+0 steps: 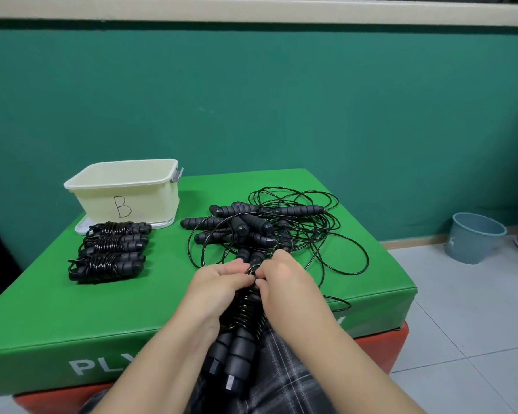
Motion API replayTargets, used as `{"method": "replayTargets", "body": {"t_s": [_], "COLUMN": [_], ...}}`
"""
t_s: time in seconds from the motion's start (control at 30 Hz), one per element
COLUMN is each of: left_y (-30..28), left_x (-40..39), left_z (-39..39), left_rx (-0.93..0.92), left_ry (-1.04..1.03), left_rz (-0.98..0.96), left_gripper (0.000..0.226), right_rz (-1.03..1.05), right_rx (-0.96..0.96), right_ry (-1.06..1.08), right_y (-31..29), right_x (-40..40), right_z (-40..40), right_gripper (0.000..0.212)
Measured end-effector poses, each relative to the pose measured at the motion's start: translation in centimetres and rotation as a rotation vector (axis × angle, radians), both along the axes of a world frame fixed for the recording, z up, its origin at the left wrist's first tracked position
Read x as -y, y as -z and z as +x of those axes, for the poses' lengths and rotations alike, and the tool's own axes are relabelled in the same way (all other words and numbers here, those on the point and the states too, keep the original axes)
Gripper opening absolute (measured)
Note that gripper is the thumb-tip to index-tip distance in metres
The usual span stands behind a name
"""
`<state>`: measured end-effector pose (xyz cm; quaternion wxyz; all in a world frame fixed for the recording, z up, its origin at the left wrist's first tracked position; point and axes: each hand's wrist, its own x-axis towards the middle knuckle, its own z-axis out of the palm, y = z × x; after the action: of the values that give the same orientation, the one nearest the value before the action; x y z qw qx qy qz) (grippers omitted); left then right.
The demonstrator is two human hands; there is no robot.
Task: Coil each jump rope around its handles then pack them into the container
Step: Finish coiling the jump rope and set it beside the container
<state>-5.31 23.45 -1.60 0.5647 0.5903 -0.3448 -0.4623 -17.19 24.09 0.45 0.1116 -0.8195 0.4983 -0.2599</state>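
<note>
Both hands, left (219,289) and right (284,282), pinch cord at the top of a half-coiled jump rope (240,324) above the green tabletop (132,309), fingers seemingly clamped, near the cream container (126,201).

Both hands, left hand (219,282) and right hand (284,276), grip a half-coiled jump rope (240,330); three coiled ropes (111,249) lie beside the container (126,189)

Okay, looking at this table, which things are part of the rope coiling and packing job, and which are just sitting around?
Part of the job:
left hand and right hand, gripping a half-coiled rope
tangled ropes
coiled ropes
cream tub marked B
lid beneath the tub

Just lying about:
blue bucket on the floor
green pad, only the work surface
</note>
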Motion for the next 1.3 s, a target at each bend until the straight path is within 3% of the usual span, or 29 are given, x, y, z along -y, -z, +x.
{"method": "replayTargets", "body": {"t_s": [0.23, 0.37, 0.5, 0.6, 0.8, 0.9, 1.03, 1.13, 1.23, 1.3], "left_y": [0.1, 0.4, 0.8, 0.8, 1.7, 1.9, 0.9, 0.0, -0.7, -1.3], "left_x": [-0.8, -0.7, -1.0, -1.4, -1.5, -1.6, -1.1, -1.1, -1.6, -1.7], "left_z": [0.0, 0.7, 0.9, 0.7, 0.4, 0.3, 1.4, 2.6, 3.2, 3.1], "left_rx": [0.03, 0.021, 0.372, 0.455, 0.567, 0.555, 0.5, 0.348, 0.374, 0.393], "left_ry": [0.053, 0.095, 0.208, 0.258, 0.14, 0.105, 0.175, 0.283, 0.317, 0.299], "left_rz": [-0.12, -0.089, -0.16, -0.174, -0.265, -0.268, -0.16, -0.082, -0.107, -0.227], "left_gripper": [0.025, 0.034, 0.031, 0.03, 0.032, 0.035, 0.027, 0.012, 0.012, 0.016], "right_rz": [-0.02, 0.077, 0.129, 0.197, -0.063, -0.251, -0.146, -0.138, -0.182, -0.194], "right_rx": [0.105, 0.199, 0.334, 0.534, 0.4, 0.351, 0.468, 0.537, 0.602, 0.683], "right_ry": [-0.028, -0.093, -0.014, 0.057, -0.035, -0.006, 0.016, 0.011, -0.015, -0.039], "right_y": [0.6, 1.0, 1.9, 2.7, 2.7, 3.2, 3.4, 3.1, 2.5, 1.9], "right_x": [0.9, 0.6, 0.9, 0.8, 0.3, -0.3, 0.2, 0.5, 0.7, 1.0], "right_z": [0.0, -1.4, -1.9, -1.8, -0.4, 0.9, 0.1, -0.4, -0.3, -0.3], "right_gripper": [0.02, 0.033, 0.029, 0.023, 0.021, 0.042, 0.023, 0.033, 0.032, 0.028]}}
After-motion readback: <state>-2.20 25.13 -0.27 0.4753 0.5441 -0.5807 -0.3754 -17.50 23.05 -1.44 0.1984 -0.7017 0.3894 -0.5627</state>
